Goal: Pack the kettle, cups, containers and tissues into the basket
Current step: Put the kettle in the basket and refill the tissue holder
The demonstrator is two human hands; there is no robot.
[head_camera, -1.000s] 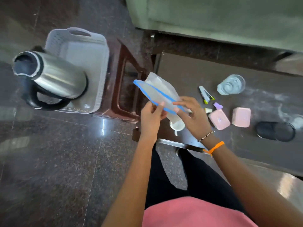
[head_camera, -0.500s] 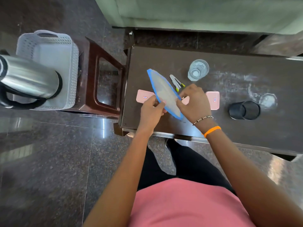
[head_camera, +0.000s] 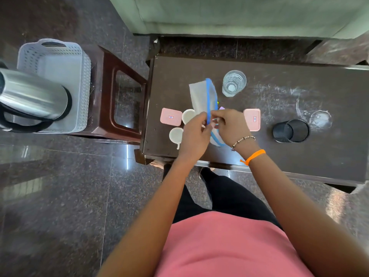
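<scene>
Now I pinch the blue-edged bag (head_camera: 201, 96) with left hand (head_camera: 194, 134) and right hand (head_camera: 229, 124) above the counter (head_camera: 299, 156); next, carry it left to the basket (head_camera: 60, 64) holding the kettle (head_camera: 34, 94).

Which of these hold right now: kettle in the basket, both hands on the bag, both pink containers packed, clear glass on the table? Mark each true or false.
1. The kettle sits in the basket. True.
2. Both the left hand and the right hand hold the blue-edged bag. True.
3. Both pink containers are packed. False: one and the other lie on the table.
4. The clear glass is in the basket. False: it stands on the table.
</scene>
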